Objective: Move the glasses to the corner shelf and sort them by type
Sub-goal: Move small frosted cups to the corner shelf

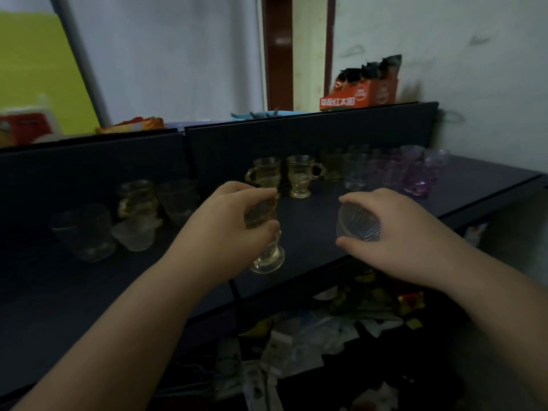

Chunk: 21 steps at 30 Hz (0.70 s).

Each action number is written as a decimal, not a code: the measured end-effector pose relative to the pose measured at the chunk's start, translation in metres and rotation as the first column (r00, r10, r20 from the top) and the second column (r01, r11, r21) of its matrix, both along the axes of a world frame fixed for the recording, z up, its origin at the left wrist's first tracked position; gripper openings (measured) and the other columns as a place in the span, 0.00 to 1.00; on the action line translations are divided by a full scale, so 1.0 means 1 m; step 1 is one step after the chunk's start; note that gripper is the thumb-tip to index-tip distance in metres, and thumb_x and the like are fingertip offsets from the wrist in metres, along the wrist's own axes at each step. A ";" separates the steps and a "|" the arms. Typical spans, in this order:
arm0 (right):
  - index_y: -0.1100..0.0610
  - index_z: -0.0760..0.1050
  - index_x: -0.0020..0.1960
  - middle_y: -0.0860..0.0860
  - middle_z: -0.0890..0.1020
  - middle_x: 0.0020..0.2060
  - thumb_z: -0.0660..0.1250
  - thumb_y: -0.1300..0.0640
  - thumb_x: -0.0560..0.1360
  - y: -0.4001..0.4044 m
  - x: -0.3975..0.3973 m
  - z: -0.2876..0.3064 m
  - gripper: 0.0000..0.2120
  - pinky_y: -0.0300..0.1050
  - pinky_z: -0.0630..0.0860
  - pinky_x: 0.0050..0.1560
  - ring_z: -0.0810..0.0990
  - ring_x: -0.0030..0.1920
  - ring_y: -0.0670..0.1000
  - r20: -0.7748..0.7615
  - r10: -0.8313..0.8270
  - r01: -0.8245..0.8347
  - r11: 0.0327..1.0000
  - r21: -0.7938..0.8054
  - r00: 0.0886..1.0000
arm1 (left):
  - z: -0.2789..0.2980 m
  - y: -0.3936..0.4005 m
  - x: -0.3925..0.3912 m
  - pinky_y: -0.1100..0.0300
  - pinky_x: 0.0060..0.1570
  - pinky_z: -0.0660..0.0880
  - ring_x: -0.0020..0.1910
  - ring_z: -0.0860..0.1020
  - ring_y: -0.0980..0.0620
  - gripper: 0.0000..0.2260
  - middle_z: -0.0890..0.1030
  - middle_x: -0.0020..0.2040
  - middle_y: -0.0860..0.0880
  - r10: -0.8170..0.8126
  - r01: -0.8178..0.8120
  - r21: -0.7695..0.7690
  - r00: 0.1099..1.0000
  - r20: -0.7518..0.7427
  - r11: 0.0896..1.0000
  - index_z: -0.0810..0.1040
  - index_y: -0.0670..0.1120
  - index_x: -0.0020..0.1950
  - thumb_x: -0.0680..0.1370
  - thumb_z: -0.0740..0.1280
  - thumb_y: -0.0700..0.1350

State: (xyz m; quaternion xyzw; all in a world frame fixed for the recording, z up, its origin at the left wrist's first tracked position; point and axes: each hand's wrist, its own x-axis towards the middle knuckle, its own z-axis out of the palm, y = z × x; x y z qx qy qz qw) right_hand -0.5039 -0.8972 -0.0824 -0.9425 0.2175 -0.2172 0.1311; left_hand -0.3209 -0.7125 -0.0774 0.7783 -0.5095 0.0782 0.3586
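Dim light falls on a dark shelf [311,241] that runs from the left across to a corner on the right, where it meets a scuffed white wall [474,84]. Nearest, below the shelf's front edge, a lower level holds a jumble of papers and wrappers [311,336]. Over the front edge, the left hand [234,223] grips a yellowish footed glass [265,238] round its bowl, the foot hanging free just above the edge. The right hand [394,232] holds a clear ribbed tumbler [357,222] tipped on its side, thumb below and fingers over the top. Toward the left end of the shelf stand several clear and yellowish glasses [118,223], some stacked. Further back, near the rear panel, two yellowish handled glasses [281,175] stand upright side by side. In the far right corner sits a cluster of clear and purple glasses [412,170], close together. Atop the rear panel rests an orange carton [358,96], with a dark red door frame [277,48] behind it.
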 end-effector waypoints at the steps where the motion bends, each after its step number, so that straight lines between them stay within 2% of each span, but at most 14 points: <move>1: 0.41 0.68 0.72 0.43 0.73 0.57 0.71 0.36 0.70 -0.009 -0.006 -0.001 0.33 0.44 0.71 0.58 0.72 0.60 0.46 0.005 -0.001 0.001 1.000 -0.002 1.000 | 0.000 -0.014 -0.001 0.69 0.48 0.68 0.55 0.72 0.62 0.22 0.70 0.62 0.62 0.000 0.000 0.010 1.000 -0.010 1.000 0.73 0.61 0.69 0.75 0.70 0.55; 5: 0.40 0.67 0.73 0.43 0.73 0.61 0.71 0.36 0.70 -0.042 -0.015 -0.006 0.33 0.43 0.70 0.59 0.71 0.63 0.46 0.017 -0.005 0.005 1.000 0.028 1.000 | -0.001 -0.067 0.009 0.70 0.45 0.68 0.53 0.72 0.61 0.22 0.69 0.62 0.59 0.025 -0.022 0.082 0.999 -0.033 0.996 0.73 0.59 0.70 0.76 0.70 0.53; 10: 0.39 0.67 0.72 0.43 0.73 0.59 0.70 0.36 0.70 -0.073 0.000 -0.013 0.32 0.44 0.70 0.60 0.71 0.62 0.46 0.043 -0.005 0.003 0.999 0.044 0.999 | -0.006 -0.116 0.034 0.59 0.53 0.72 0.58 0.72 0.56 0.24 0.69 0.65 0.56 0.094 -0.093 0.136 0.996 -0.001 0.986 0.72 0.57 0.71 0.76 0.69 0.53; 12: 0.38 0.66 0.72 0.42 0.73 0.60 0.70 0.36 0.71 -0.084 0.010 -0.016 0.32 0.45 0.71 0.60 0.71 0.63 0.46 0.062 -0.003 -0.001 0.998 0.061 0.998 | -0.005 -0.131 0.045 0.58 0.53 0.74 0.57 0.72 0.56 0.24 0.68 0.67 0.55 0.108 -0.110 0.161 0.994 0.016 0.981 0.71 0.58 0.72 0.76 0.68 0.54; 14: 0.38 0.66 0.72 0.42 0.73 0.60 0.70 0.36 0.71 -0.094 0.021 -0.019 0.32 0.46 0.71 0.61 0.71 0.63 0.46 0.070 0.016 -0.020 0.998 0.060 0.997 | -0.005 -0.144 0.058 0.56 0.56 0.73 0.60 0.72 0.52 0.24 0.68 0.69 0.53 0.134 -0.146 0.202 0.988 0.072 0.968 0.69 0.58 0.73 0.77 0.66 0.55; 17: 0.39 0.67 0.72 0.43 0.73 0.61 0.70 0.37 0.71 -0.108 0.037 -0.018 0.32 0.47 0.72 0.61 0.71 0.63 0.47 0.064 0.028 -0.031 0.998 0.057 0.998 | -0.005 -0.161 0.073 0.47 0.66 0.65 0.71 0.60 0.44 0.25 0.63 0.74 0.49 0.198 -0.238 0.301 0.967 0.158 0.923 0.63 0.59 0.75 0.78 0.63 0.56; 21: 0.39 0.66 0.73 0.42 0.72 0.60 0.71 0.36 0.70 -0.123 0.050 -0.016 0.33 0.46 0.71 0.61 0.70 0.64 0.46 0.073 0.052 -0.055 0.998 0.037 0.996 | -0.006 -0.174 0.083 0.43 0.70 0.55 0.73 0.53 0.42 0.27 0.54 0.76 0.47 0.254 -0.354 0.350 0.920 0.300 0.867 0.58 0.60 0.76 0.78 0.60 0.60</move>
